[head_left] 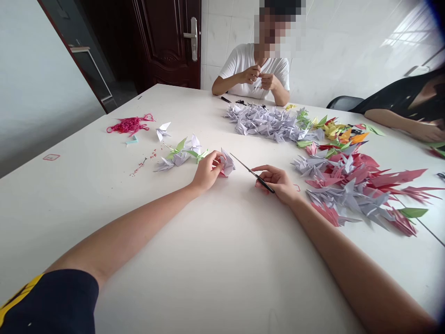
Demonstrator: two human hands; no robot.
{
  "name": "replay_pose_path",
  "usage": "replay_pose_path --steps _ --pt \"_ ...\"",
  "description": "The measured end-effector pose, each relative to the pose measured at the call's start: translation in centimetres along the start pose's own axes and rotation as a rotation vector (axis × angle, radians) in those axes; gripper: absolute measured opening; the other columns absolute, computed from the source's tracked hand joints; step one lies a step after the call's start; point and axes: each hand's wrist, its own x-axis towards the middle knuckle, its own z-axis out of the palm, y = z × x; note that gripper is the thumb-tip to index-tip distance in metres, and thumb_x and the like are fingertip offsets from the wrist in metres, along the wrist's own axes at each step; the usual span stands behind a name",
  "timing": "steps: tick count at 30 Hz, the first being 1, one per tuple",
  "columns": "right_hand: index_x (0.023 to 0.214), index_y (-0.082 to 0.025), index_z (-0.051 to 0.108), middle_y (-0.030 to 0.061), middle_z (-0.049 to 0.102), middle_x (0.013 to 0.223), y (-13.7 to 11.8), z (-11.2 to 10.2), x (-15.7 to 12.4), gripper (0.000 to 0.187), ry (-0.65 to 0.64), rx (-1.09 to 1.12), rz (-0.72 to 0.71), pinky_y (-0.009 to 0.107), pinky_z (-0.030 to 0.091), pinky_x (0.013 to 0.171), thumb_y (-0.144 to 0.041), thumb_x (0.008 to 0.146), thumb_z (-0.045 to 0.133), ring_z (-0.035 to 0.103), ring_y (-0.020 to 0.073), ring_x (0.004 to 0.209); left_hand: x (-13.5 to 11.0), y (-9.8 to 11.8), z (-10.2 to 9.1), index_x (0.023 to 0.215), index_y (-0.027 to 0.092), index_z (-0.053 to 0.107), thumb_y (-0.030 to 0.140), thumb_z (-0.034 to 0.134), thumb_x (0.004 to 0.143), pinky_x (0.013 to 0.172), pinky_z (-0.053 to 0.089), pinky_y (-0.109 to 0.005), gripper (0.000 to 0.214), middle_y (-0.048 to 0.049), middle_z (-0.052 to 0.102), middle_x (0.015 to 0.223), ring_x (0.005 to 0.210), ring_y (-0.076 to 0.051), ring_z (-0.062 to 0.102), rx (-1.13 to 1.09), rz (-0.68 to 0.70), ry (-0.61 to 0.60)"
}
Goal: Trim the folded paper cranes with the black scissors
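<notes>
My left hand (207, 173) is closed around a pale lilac folded paper crane (227, 164) with some pink showing beneath it. My right hand (278, 182) grips scissors (265, 183) by their dark handles. The thin blades point up and left, their tips close to the crane's right side but apart from it. Just left of my left hand lie a few more white folded paper cranes (175, 159) with green pieces (181, 145) among them. A single white crane (163, 131) sits farther back.
Tangled pink yarn (128, 125) and small red scraps (143, 162) lie on the white table (156, 278) at left. Beyond my right hand spread a white crane pile (267, 121) and a pink-and-white pile (351, 178). One person (257, 69) sits opposite, hands raised; another (399, 104) sits at right.
</notes>
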Motion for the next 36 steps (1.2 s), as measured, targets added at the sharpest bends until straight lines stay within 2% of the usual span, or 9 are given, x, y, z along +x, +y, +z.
replay_pose_path --steps 3,8,12,17,21,29,36 --pt "0.118 -0.021 0.067 0.0008 0.067 0.071 -0.2 -0.6 0.1 0.05 -0.066 0.0 0.043 0.022 0.038 0.043 -0.033 0.072 0.083 0.055 0.0119 0.056 0.0 0.1 0.1 0.089 0.019 0.056 0.013 0.052 0.085 0.054 0.052 -0.019 0.008 -0.0018 0.061 0.088 0.067 -0.011 0.062 -0.015 -0.013 -0.007" --pt "0.104 -0.019 0.071 0.0016 0.067 0.069 -0.5 -1.0 0.2 0.039 -0.114 -0.031 0.103 0.021 0.036 0.041 -0.034 0.07 0.084 0.048 0.0093 0.05 -0.2 0.1 0.1 0.088 0.019 0.055 0.009 0.049 0.084 0.049 0.05 -0.016 0.013 -0.0013 0.058 0.089 0.063 -0.008 0.062 -0.032 -0.011 -0.02" --pt "0.098 -0.019 0.07 0.0022 0.068 0.068 -0.6 -1.4 0.3 0.039 -0.095 -0.007 0.126 0.021 0.032 0.038 -0.037 0.067 0.086 0.046 0.0083 0.046 -0.2 0.0 0.1 0.091 0.019 0.055 0.016 0.051 0.087 0.05 0.053 -0.018 0.007 -0.0024 0.059 0.089 0.066 -0.01 0.062 -0.058 -0.017 -0.021" --pt "0.096 -0.019 0.069 0.0025 0.068 0.068 -0.5 -1.7 0.2 0.041 -0.142 -0.013 0.144 0.022 0.034 0.039 -0.037 0.064 0.087 0.047 0.0089 0.046 0.0 -0.2 -0.1 0.09 0.02 0.056 0.013 0.053 0.086 0.053 0.054 -0.018 0.008 -0.0013 0.059 0.088 0.065 -0.009 0.06 0.005 -0.011 0.054" --pt "0.096 -0.017 0.071 0.0028 0.069 0.067 -0.4 -1.3 0.2 0.037 -0.202 -0.092 0.153 0.022 0.036 0.042 -0.037 0.069 0.084 0.048 0.0088 0.048 0.1 -0.2 -0.2 0.088 0.019 0.055 0.011 0.051 0.085 0.053 0.055 -0.019 0.01 -0.0007 0.057 0.086 0.062 -0.009 0.059 0.005 -0.04 0.081" --pt "0.095 -0.016 0.07 0.002 0.07 0.067 -0.5 -0.7 0.3 0.037 -0.167 -0.147 0.158 0.022 0.037 0.043 -0.039 0.068 0.083 0.049 0.0085 0.047 0.0 -0.6 0.0 0.089 0.019 0.057 0.014 0.054 0.086 0.053 0.057 -0.019 0.007 -0.0019 0.057 0.088 0.065 -0.01 0.059 0.023 -0.001 0.059" --pt "0.097 -0.016 0.07 0.0028 0.071 0.07 -0.6 -0.5 0.3 0.036 -0.156 -0.184 0.168 0.022 0.039 0.043 -0.038 0.07 0.081 0.051 0.0087 0.049 0.0 -0.7 0.0 0.09 0.02 0.058 0.016 0.053 0.088 0.061 0.057 -0.023 0.006 -0.0031 0.058 0.09 0.073 -0.012 0.059 0.147 0.096 0.04"
